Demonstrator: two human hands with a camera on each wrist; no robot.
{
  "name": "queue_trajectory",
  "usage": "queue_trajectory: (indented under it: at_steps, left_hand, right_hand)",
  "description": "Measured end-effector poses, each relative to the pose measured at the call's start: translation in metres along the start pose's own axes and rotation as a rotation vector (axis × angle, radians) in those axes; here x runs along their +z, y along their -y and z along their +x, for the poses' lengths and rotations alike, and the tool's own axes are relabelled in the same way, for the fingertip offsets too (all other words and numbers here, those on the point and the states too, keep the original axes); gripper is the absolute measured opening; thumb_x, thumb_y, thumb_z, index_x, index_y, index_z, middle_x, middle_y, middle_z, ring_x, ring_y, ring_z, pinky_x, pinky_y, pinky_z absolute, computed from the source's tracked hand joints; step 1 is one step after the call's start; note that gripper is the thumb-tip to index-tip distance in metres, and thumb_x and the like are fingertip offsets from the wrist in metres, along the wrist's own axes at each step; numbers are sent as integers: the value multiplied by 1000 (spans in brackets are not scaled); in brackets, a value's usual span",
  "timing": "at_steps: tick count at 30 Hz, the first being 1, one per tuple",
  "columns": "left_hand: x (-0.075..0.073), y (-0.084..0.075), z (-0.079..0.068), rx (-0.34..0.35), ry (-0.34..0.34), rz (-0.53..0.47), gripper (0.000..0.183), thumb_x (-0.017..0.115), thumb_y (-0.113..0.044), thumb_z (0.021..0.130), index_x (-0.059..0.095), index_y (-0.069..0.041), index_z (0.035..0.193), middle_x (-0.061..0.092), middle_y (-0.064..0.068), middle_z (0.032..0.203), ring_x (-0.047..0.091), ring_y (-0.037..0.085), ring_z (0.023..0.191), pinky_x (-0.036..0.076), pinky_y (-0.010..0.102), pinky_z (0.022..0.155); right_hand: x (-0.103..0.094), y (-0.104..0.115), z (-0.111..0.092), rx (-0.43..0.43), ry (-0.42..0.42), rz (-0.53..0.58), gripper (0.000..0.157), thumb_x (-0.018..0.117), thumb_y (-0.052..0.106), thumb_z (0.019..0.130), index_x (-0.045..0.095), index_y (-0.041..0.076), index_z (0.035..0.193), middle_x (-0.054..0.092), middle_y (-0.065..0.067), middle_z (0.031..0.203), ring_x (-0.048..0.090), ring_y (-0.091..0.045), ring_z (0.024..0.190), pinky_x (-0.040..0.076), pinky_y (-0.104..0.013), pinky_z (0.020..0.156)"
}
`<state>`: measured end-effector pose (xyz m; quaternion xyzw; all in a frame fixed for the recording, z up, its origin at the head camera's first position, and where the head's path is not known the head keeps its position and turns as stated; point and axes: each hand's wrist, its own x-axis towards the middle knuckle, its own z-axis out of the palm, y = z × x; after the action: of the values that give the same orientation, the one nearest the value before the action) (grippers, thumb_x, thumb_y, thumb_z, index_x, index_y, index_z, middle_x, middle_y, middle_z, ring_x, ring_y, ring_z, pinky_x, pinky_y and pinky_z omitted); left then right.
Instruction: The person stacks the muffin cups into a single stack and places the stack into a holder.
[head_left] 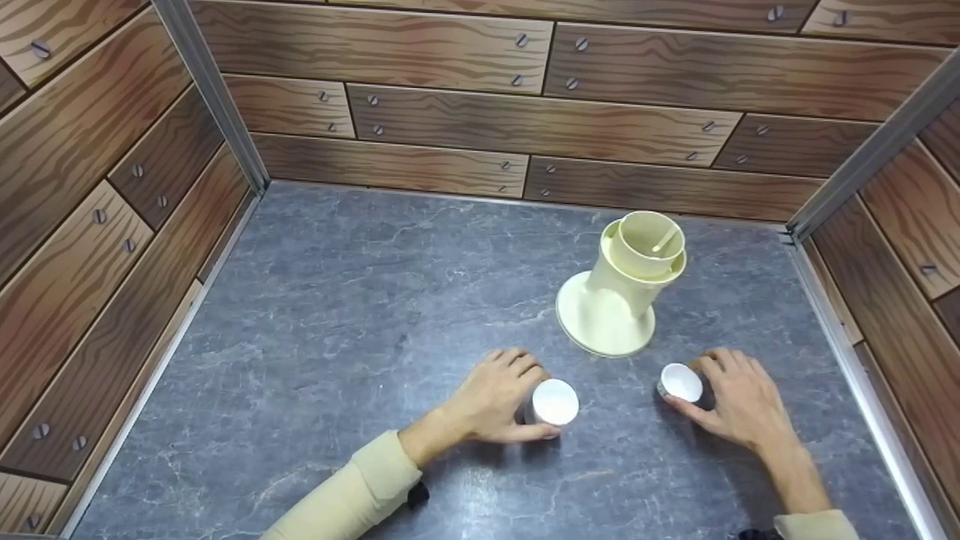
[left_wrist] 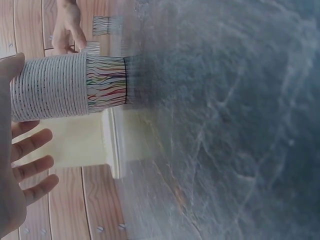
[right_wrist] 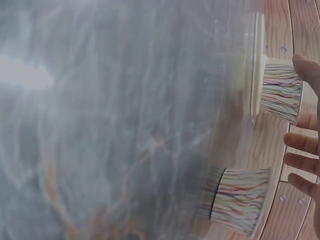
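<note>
My left hand (head_left: 502, 397) holds a stack of nested paper cups (left_wrist: 50, 87) between thumb and index finger, the other fingers spread. The stack is upright and its base meets the table. My right hand (head_left: 739, 401) pinches one paper cup (head_left: 681, 384) with colourful wavy lines, mouth up, between thumb and fingers; whether it touches the table I cannot tell. Another upright cup (right_wrist: 240, 200) stands beside and below the right fingers in the right wrist view; it does not show in the head view. Beyond both hands stands a pale yellow cylinder (head_left: 626, 289) on a round base.
The yellow cylinder has an inner ring (head_left: 649, 247) with a thin bar inside. Wood-patterned panels (head_left: 450, 112) wall in the back and sides. The grey-blue marbled table (head_left: 337, 300) stretches leftward to a metal edge strip (head_left: 142, 390).
</note>
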<state>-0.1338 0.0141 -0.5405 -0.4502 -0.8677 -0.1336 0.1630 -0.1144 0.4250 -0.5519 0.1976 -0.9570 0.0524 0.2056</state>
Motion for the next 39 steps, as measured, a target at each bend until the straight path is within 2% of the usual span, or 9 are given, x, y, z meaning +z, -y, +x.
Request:
queue_trajectory:
  at_steps: [7,15,28,33,39]
  left_hand:
    - [1,1,-1,4,-3,0,67,63,-79,86,66,-22,122,70,-4,119,63,16,116,54,34,99]
    - [5,2,-5,9,-22,-29,65,67,-77,85,66,-22,121,70,-4,117,61,15,114,53,32,93]
    - [5,2,-5,-13,33,-19,66,62,-79,88,66,-22,121,70,-3,120,62,16,116,53,36,98]
    - [6,2,-5,-17,37,-11,66,61,-79,87,66,-22,121,70,-4,121,62,16,116,54,36,99]
    - [6,2,-5,-16,30,-19,66,63,-78,87,66,-22,121,70,-3,121,62,16,116,54,35,98]
  right_hand:
    - [-4,8,6,-38,-38,23,64,87,57,70,71,5,104,68,-19,104,64,-41,98,51,-55,83]
    - [-7,21,11,-69,-78,67,63,86,59,71,70,7,103,68,-16,105,63,-39,98,49,-52,80]
    - [-17,42,23,-75,-99,148,59,88,52,70,72,8,105,70,-14,106,65,-36,99,52,-51,82]
    - [-21,50,27,-75,-110,192,57,91,49,69,72,9,104,71,-13,108,66,-35,103,52,-52,86]
    - [-26,58,33,-106,-140,207,58,89,53,70,72,10,104,71,-12,109,65,-33,103,51,-50,84]
